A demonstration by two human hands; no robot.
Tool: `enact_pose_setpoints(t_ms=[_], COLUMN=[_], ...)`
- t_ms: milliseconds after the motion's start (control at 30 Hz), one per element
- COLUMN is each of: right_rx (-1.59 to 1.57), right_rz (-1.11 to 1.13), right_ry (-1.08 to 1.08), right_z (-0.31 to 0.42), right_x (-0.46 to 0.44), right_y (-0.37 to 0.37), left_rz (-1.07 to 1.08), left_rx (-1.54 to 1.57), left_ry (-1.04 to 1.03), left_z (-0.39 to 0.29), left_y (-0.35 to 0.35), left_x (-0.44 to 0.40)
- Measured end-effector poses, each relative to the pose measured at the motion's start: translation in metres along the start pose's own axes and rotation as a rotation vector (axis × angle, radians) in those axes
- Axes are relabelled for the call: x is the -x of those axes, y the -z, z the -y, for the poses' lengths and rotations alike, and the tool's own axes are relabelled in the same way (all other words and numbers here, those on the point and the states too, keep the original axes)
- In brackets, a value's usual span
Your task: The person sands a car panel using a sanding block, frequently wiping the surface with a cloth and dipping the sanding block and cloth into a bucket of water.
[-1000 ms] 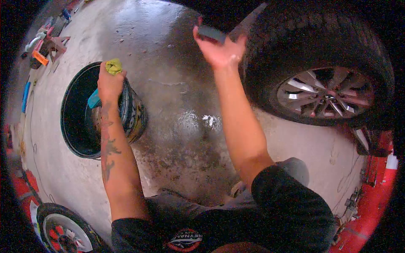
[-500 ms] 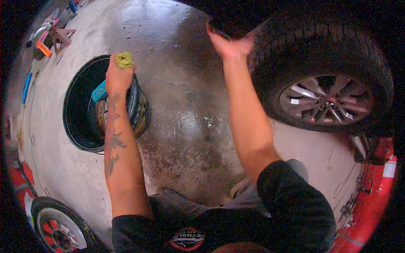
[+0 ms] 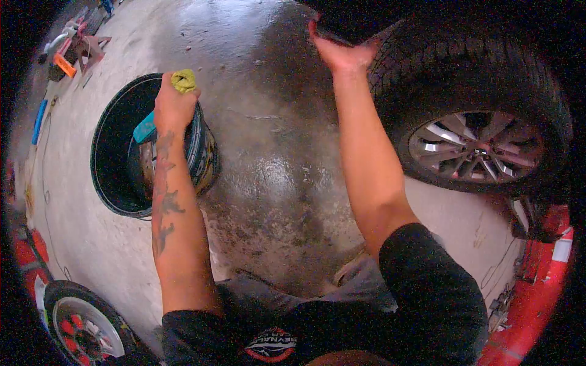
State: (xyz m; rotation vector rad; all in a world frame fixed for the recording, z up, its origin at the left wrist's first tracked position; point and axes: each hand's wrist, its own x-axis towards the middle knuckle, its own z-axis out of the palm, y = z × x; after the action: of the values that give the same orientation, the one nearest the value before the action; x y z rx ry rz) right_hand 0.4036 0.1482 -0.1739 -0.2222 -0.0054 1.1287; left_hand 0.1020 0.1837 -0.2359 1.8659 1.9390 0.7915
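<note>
My left hand (image 3: 175, 105) is closed around a crumpled yellow cloth (image 3: 183, 80), at the rim of a large black bucket (image 3: 122, 91). A flat teal piece (image 3: 144, 128) juts out beside my left wrist, over the bucket's opening; whether my hand holds it, I cannot tell. Farther right, my right hand (image 3: 347, 55) is raised, palm up, against a dark part (image 3: 348, 27) under the vehicle. My thumb shows at that part's left edge, while most of the other fingers are hidden. Close by on the right is the tire (image 3: 464, 67) with its alloy wheel (image 3: 479, 146).
Wet concrete floor (image 3: 268, 152) lies between bucket and tire. A red jack stand (image 3: 91, 52) and tools are at upper left. Another wheel (image 3: 88, 332) lies at lower left. Red equipment (image 3: 543, 293) stands at lower right, near a thin cable.
My right hand has shifted slightly up and to the right with the dark part's edge showing more clearly. My left hand stays at the bucket, still holding the yellow cloth.
</note>
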Motion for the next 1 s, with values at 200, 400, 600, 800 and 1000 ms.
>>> enact_pose_setpoints(t_ms=[200,400,600,800,1000], right_rx=[-0.141,-0.105,-0.095,-0.094,-0.149], right_rz=[0.248,0.262,0.403,0.105,0.33], right_ry=[-0.044,-0.044,-0.014,0.036,-0.122], right_z=[0.004,0.01,0.014,0.002,0.007], right_x=[0.003,0.066,-0.002,-0.002,0.025], right_y=[0.029,0.024,0.028,0.012,0.046], left_rz=[0.024,0.014,0.011,0.025,0.02], left_rx=[0.008,0.0,-0.011,-0.008,0.011], left_ry=[0.015,0.004,-0.015,-0.023,0.006], left_z=[-0.001,-0.006,-0.004,0.0,0.001], left_y=[-0.001,0.003,0.003,-0.001,-0.002], left_x=[-0.005,0.002,0.0,-0.004,-0.004])
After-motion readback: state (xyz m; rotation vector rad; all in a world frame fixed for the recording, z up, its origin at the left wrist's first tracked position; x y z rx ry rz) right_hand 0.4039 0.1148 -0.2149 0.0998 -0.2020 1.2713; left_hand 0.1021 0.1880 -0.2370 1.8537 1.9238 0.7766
